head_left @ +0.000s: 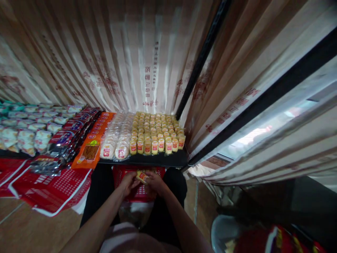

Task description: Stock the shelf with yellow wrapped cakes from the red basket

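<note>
Between my knees, a small yellow wrapped snack cake (142,176) with a red label is held at its two ends. My left hand (128,183) pinches its left end, and the fingers of my right hand (156,182) close on the right end. Below both hands is a red plastic basket (122,172) with a perforated wall; its contents are mostly hidden. Just ahead, on a black shelf (158,161), stand rows of similar yellow wrapped cakes (154,144). Left of them lie round white wrapped crackers (121,151) in stacks.
Orange snack packets (88,149), dark shiny packets (65,135) and white packets (43,138) fill the shelf leftward. Red bags (52,188) with white edging hang below. Pleated curtains (137,52) and black poles (201,63) enclose the back and right. A pale bin (223,228) stands lower right.
</note>
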Available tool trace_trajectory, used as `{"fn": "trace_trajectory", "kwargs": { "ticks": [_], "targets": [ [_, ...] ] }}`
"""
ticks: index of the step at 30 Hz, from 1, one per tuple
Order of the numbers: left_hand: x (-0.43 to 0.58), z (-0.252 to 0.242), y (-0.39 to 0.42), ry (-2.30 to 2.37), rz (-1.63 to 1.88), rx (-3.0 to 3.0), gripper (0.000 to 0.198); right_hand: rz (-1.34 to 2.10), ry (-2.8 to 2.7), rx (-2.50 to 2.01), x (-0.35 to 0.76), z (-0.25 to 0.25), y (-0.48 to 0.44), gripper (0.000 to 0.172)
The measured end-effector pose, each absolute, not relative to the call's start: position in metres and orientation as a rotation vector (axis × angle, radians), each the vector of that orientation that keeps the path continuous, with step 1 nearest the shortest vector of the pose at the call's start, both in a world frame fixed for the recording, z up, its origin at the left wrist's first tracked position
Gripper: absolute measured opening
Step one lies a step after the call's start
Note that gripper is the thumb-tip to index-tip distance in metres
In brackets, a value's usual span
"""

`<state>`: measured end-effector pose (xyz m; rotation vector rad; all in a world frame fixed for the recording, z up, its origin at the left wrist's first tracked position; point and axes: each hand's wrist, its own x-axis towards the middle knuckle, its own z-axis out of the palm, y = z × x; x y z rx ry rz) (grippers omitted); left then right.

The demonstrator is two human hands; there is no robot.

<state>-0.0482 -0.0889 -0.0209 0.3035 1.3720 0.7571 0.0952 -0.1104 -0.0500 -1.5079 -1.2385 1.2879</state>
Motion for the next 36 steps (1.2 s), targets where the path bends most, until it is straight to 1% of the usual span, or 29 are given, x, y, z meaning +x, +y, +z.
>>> {"fn": "trace_trajectory", "kwargs": {
  "ticks": [3, 5, 10, 12, 15, 22, 24, 29, 33, 36],
  "targets": [
    [-0.043, -0.01, -0.096, 1.278, 0.735, 0.308, 0.032, 1.353, -1.162, -1.496, 0.112, -0.036, -0.114, 0.031],
    [-0.04, -0.005, -0.099, 1.185, 0.698, 0.332, 0.04, 1.359, -1.106, -1.499, 0.123, -0.024, -0.113, 0.038],
    [-0.028, 0.004, -0.102, 0.992, 0.649, 0.479, 0.036, 1.179, -1.124, -1.532, 0.143, 0.003, -0.105, 0.048],
    [-0.021, 0.008, -0.102, 0.961, 0.667, 0.549, 0.039, 1.102, -1.14, -1.545, 0.148, 0.009, -0.1, 0.05],
    [-0.006, 0.012, -0.102, 0.991, 0.704, 0.651, 0.043, 1.075, -1.13, -1.529, 0.152, 0.015, -0.095, 0.051],
    [0.031, 0.012, -0.098, 1.035, 0.754, 0.796, 0.035, 0.926, -1.083, -1.497, 0.161, 0.018, -0.093, 0.039],
    [0.042, 0.01, -0.094, 1.044, 0.79, 0.786, 0.034, 0.889, -1.073, -1.501, 0.165, 0.016, -0.093, 0.04],
    [0.067, 0.006, -0.081, 1.058, 0.875, 0.803, 0.033, 0.695, -1.086, -1.61, 0.171, 0.014, -0.097, 0.051],
    [0.086, 0.006, -0.072, 1.137, 0.959, 0.939, 0.024, 0.466, -1.129, -1.706, 0.172, 0.014, -0.1, 0.047],
    [0.098, 0.005, -0.069, 1.128, 0.981, 1.046, 0.017, 0.389, -1.133, -1.795, 0.175, 0.013, -0.098, 0.047]
  ]
}}
